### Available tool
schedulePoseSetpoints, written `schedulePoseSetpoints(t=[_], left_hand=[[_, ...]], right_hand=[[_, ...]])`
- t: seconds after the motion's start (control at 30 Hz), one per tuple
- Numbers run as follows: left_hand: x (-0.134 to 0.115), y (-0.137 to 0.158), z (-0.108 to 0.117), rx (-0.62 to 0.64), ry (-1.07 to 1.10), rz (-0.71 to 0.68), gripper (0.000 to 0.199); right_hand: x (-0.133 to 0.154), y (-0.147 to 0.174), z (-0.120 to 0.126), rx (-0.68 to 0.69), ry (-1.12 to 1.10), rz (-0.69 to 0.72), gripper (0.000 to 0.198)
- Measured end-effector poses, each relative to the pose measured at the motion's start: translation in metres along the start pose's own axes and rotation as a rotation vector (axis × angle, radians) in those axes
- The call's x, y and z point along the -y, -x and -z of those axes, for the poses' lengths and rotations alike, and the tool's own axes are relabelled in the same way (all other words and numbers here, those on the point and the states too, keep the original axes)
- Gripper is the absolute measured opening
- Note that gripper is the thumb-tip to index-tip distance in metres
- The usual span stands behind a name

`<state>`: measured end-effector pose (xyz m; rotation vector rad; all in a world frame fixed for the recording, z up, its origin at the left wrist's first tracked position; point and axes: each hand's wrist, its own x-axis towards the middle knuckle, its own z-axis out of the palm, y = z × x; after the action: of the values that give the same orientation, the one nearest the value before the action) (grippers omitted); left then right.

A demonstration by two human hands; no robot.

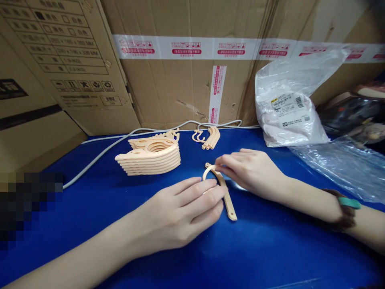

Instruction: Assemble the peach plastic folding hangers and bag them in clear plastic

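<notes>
A cream plastic hanger piece point(229, 204), long and slightly curved with a small hole near its lower end, lies aslant on the blue table. My left hand point(183, 210) is closed around its middle, and the fingers cover part of it. At the piece's upper end, my right hand point(254, 172) pinches a thin curved cream hook point(207, 171), its fingertips hiding the contact. To the left behind them stands a neat stack of cream hanger pieces point(153, 160). Farther back lie several loose hooks point(197, 136) beside a small bundle of curved arms point(213, 138).
Large cardboard boxes point(180, 88) wall off the back of the blue table point(255, 249). A pale cable point(99, 158) runs along the rear and left. At right stand a white plastic bag with a label point(288, 120) and a clear plastic wrap point(343, 164).
</notes>
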<state>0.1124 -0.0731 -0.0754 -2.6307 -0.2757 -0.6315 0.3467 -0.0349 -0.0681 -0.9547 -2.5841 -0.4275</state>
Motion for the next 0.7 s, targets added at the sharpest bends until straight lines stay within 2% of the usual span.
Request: schedulePoseSetpoints(t=[0.13,0.23,0.3,0.37,0.43,0.5,0.57,0.7], left_hand=[[-0.005,-0.004,-0.004,0.158,0.203,0.107,0.041],[-0.005,-0.006,-0.003,0.243,0.369,0.136,0.047],[-0.002,-0.005,-0.001,0.219,0.432,0.167,0.040],[0.002,-0.004,0.003,0.136,0.431,0.207,0.033],[0.005,-0.002,0.004,0.048,0.345,0.259,0.030],[0.007,0.000,0.004,0.024,0.198,0.338,0.030],[0.007,0.001,0.002,0.093,0.015,0.437,0.033],[0.003,0.001,-0.001,0.348,-0.269,0.613,0.040]], right_hand=[[-0.013,-0.002,-0.005,0.007,-0.373,-0.350,0.023],[-0.018,-0.004,-0.009,-0.025,-0.695,-0.491,0.025],[-0.017,-0.005,-0.011,-0.033,-0.878,-0.557,0.028],[-0.014,-0.007,-0.012,-0.030,-1.028,-0.616,0.029],[-0.010,-0.008,-0.011,-0.005,-1.153,-0.676,0.032],[-0.005,-0.009,-0.010,0.039,-1.287,-0.731,0.034],[-0.001,-0.009,-0.009,0.078,-1.414,-0.766,0.035],[0.005,-0.009,-0.010,0.106,-1.558,-0.795,0.035]])
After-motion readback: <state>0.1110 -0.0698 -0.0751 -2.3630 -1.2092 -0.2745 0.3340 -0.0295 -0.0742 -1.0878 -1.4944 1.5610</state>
